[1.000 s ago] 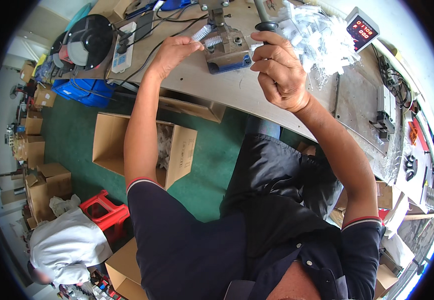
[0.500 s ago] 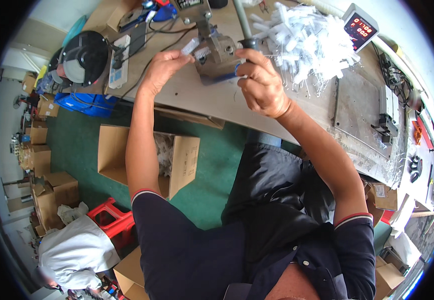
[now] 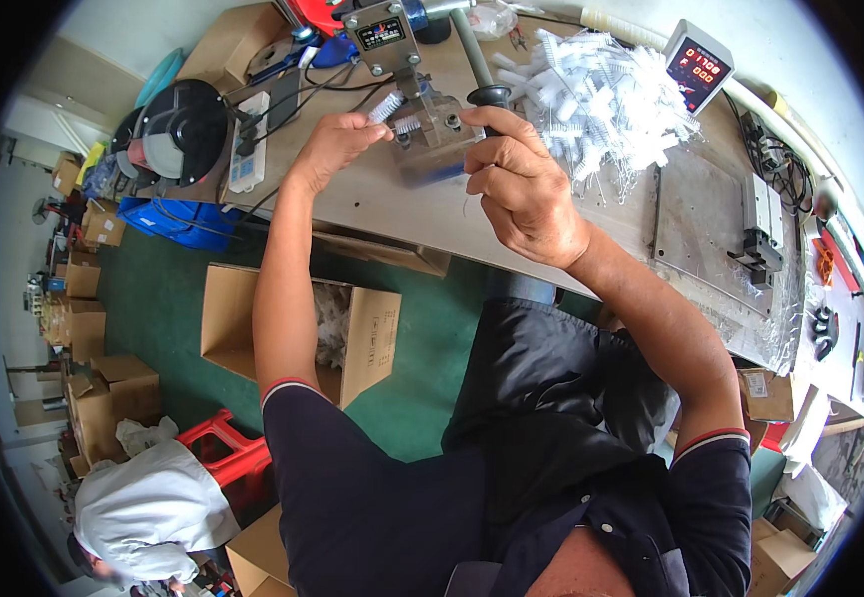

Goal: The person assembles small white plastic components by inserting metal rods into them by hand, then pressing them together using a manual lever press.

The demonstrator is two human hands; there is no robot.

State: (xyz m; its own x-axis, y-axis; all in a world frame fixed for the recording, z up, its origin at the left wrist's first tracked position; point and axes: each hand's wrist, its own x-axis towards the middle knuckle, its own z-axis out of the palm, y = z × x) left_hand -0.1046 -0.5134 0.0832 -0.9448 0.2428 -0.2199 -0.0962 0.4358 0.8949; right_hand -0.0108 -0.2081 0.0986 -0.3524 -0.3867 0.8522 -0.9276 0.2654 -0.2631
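Observation:
My left hand is closed in a pinch at the left side of a metal hand press. Small white bristle brushes stand at its fingertips, one tilted upward and another lying toward the press jaw. Which of them the fingers grip is partly hidden. My right hand wraps round the black-collared grip of the press lever, which slants down from the top of the press. Right of the lever lies a large heap of white bristle brushes with thin wire ends.
A counter with red digits stands behind the heap. To the left are a cut-off wheel machine, a power strip and cables. An open carton sits below the table edge. A person in white bends near a red stool.
The view has shifted a little, so more of the press top shows and the bench sits lower. Both hands keep their places at the press and its lever.

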